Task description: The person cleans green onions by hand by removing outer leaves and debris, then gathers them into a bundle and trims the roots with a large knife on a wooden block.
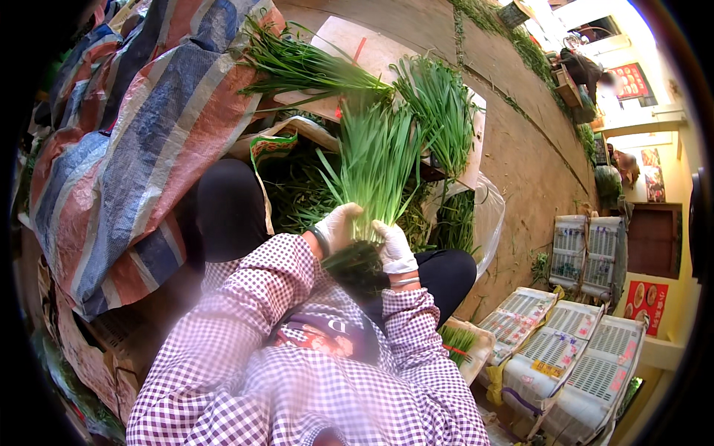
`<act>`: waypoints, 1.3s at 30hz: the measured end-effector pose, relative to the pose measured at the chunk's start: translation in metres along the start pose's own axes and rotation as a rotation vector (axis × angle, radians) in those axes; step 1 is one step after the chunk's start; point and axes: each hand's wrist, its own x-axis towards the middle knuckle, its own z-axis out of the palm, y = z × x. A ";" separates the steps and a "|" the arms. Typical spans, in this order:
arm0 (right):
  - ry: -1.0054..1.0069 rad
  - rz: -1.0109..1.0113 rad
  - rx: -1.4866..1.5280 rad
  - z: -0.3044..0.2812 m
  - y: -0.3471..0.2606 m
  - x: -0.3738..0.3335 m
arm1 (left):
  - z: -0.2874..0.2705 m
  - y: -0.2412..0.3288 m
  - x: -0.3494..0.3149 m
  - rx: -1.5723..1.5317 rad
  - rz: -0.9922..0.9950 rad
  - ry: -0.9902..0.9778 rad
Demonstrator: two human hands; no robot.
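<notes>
A bunch of long green garlic chives [378,152] stands in front of me, its leaves fanning away and its pale stems toward me. My left hand [339,226], in a white glove, is closed around the stems from the left. From the right, my gloved right hand [394,245] grips the same bunch low down. Beyond it, a bundle of chives [316,65] and a second bundle [444,111] lie on a whitish board [363,39]. Below my hands is a dark green clump [357,266], blurred, so I cannot tell whether it belongs to the held bunch.
An open sack [274,145] of loose dark leaves sits between my knees, with a clear plastic bag [489,223] to its right. Striped sheeting [141,141] covers a pile at left. Several white crates [554,346] stand at right, near cut chives [457,340]. A person [586,70] is far off.
</notes>
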 end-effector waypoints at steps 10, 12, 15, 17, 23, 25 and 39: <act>-0.102 -0.019 0.071 -0.002 0.002 0.000 | 0.033 0.006 -0.028 -0.009 0.020 -0.179; -0.163 0.000 0.116 0.006 -0.004 -0.006 | 0.013 0.006 -0.012 -0.016 -0.016 -0.162; -0.190 0.051 0.153 0.022 -0.020 -0.021 | 0.029 0.006 -0.018 -0.082 0.005 -0.284; -0.192 0.085 0.119 0.017 -0.020 -0.018 | 0.032 0.000 -0.012 -0.128 0.015 -0.284; -0.045 -0.145 -0.299 -0.012 0.002 -0.004 | 0.028 0.001 -0.004 -0.163 -0.011 -0.341; 0.200 -0.183 -0.510 0.011 -0.017 -0.022 | 0.026 0.003 -0.008 -0.177 0.009 -0.305; 0.383 -0.438 -1.162 0.055 -0.027 -0.047 | 0.043 -0.001 -0.023 -0.092 0.049 -0.171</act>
